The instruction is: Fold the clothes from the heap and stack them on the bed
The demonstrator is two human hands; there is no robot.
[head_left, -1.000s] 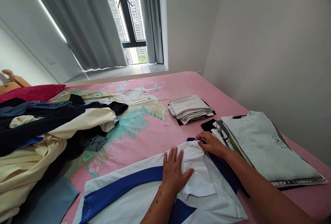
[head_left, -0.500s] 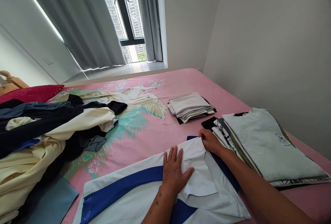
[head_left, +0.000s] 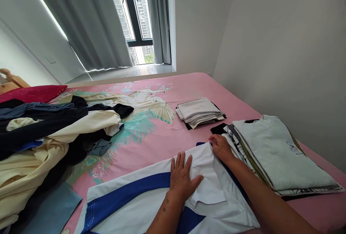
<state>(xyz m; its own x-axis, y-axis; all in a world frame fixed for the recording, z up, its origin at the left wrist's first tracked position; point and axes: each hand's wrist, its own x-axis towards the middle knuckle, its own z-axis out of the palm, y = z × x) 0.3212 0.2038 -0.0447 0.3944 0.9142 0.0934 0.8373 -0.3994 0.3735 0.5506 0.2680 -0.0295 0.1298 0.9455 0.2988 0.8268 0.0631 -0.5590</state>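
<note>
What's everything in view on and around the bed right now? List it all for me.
white and blue shirt: one, white with blue bands, spread on the near bed, under both hands
folded shirt stack: one, pale grey-green shirt on top, dark and printed layers below, right side of bed
small folded stack: one, white and striped over black, mid bed
unfolded clothes heap: one, cream, black and blue, left side
red pillow: one, far left
bedsheet: one, pink with teal bird print
curtains: grey, at the window
window: one, dark frame, towers outside
left hand: flat on the shirt, fingers spread
right hand: at the shirt's far edge, beside the stack
</note>
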